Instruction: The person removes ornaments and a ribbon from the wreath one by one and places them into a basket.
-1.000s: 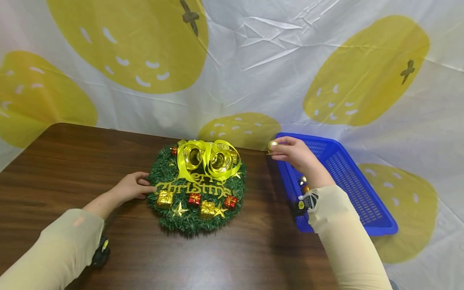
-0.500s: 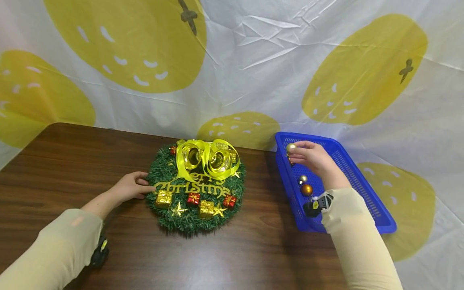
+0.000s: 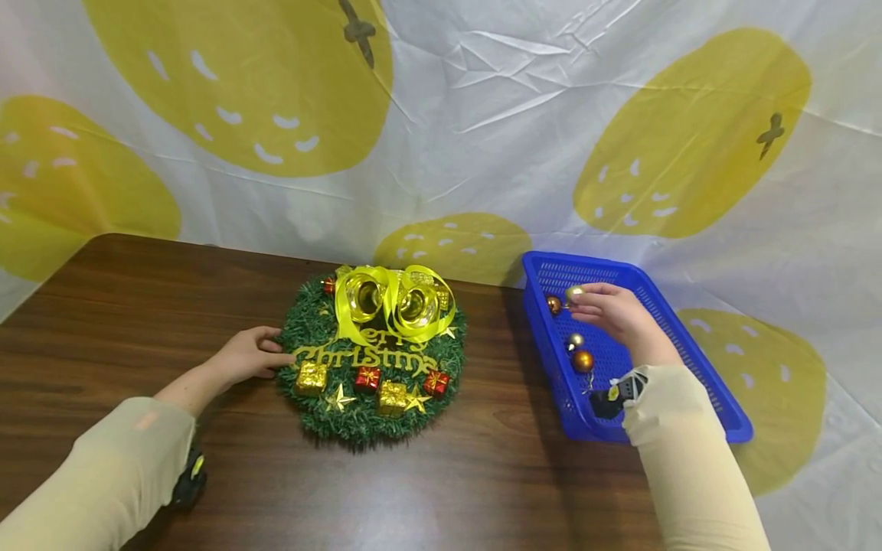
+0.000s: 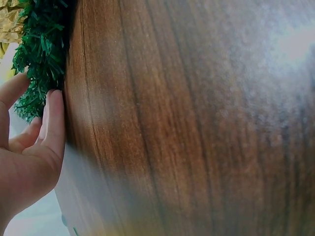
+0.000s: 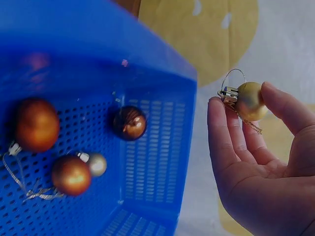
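Observation:
In the head view my left hand (image 3: 241,353) holds the left edge of a green Christmas wreath (image 3: 372,425), the thumb over its greenery. The left wrist view has the wreath (image 4: 44,44) between thumb and fingers (image 4: 55,118). Gold bells (image 3: 417,308), yellow ribbon, small wrapped boxes and stars decorate it. My right hand (image 3: 616,317) pinches a matte gold bauble (image 3: 573,294) above the blue basket (image 3: 644,269). In the right wrist view, that bauble (image 5: 251,102) shows its cap and string loop.
Inside the basket lie a shiny brown bauble (image 5: 130,123), copper-orange baubles (image 5: 37,125) and a small pale gold bauble (image 5: 97,164). The brown wooden table (image 3: 207,275) meets a hanging white cloth (image 3: 475,138) printed with yellow fruit shapes.
My right hand has carried the gold bauble to the right, from beside the basket's left rim to over its inside. The left hand and the wreath have stayed in place.

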The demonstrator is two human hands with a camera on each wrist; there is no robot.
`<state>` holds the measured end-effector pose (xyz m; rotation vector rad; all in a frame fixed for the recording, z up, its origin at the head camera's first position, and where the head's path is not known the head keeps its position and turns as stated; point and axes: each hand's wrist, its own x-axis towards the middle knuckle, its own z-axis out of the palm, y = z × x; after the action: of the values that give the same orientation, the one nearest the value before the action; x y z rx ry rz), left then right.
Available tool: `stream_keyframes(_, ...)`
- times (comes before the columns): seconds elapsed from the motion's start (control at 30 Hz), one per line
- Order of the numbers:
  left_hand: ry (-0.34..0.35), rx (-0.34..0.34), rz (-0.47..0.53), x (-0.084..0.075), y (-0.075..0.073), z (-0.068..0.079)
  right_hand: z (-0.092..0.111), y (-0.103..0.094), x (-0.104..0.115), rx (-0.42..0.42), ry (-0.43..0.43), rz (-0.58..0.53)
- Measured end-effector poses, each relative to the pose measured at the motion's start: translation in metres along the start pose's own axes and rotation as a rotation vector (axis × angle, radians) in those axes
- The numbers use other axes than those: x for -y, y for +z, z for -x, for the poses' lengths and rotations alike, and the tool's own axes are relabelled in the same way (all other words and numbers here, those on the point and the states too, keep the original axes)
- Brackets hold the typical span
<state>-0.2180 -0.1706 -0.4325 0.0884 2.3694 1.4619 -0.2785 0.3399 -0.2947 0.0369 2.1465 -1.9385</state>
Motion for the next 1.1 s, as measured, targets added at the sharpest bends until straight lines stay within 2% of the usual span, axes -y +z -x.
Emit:
stream_keyframes(0.2,0.003,0.002,-0.009,0.0,-0.001,-0.001,0.0,-0.011,-0.009,0.016,0.056,0.056)
stream_keyframes(0.53,0.004,0.0,-0.001,0.001,0.0,-0.001,-0.001,-0.02,-0.019,-0.001,0.149,0.072)
stream_keyframes(1.1,-0.002,-0.005,-0.012,0.001,0.0,0.0,0.004,-0.025,-0.023,-0.002,0.179,0.031)
